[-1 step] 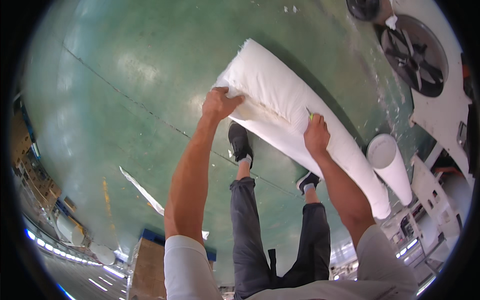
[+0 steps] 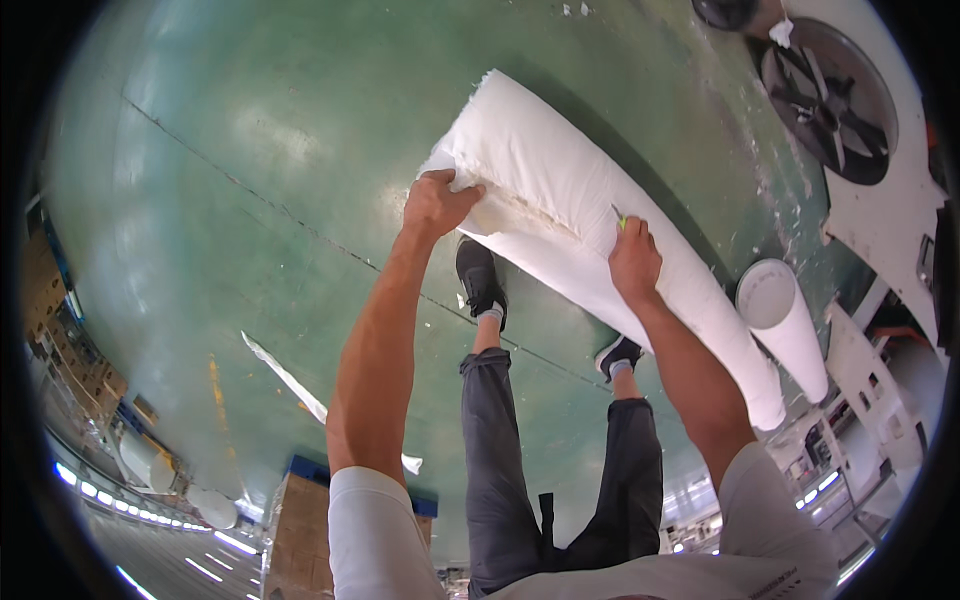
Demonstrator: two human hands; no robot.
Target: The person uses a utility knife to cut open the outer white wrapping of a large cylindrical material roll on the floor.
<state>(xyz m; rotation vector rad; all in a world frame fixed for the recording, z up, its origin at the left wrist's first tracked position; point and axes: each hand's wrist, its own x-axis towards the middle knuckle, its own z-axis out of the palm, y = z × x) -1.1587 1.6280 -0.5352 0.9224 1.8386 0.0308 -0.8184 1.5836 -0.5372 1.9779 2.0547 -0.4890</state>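
Observation:
A long, thick roll of white fabric-like material (image 2: pixel 560 140) lies slantwise across the floor in front of my feet, with a ragged far end. Along its near side runs a lengthwise slit with rough, yellowish edges. At the far left end my left hand (image 2: pixel 440 203) pinches the loose outer layer (image 2: pixel 437 163) beside that slit. My right hand (image 2: pixel 635 260) is closed around a small knife with a yellow-green handle (image 2: pixel 621 222). Its short blade points toward the far end, just over the roll's surface right of the slit; whether it touches I cannot tell.
Right of the roll lies a white hollow tube (image 2: pixel 780 315). A machine frame with a dark spoked wheel (image 2: pixel 828 102) stands at the far right. A white strip (image 2: pixel 284 376) and scraps lie on the green floor. Behind me at left is a brown carton (image 2: pixel 300 530).
The loose layer at my left hand is lifted slightly more away from the roll. My right hand with the knife has shifted very little.

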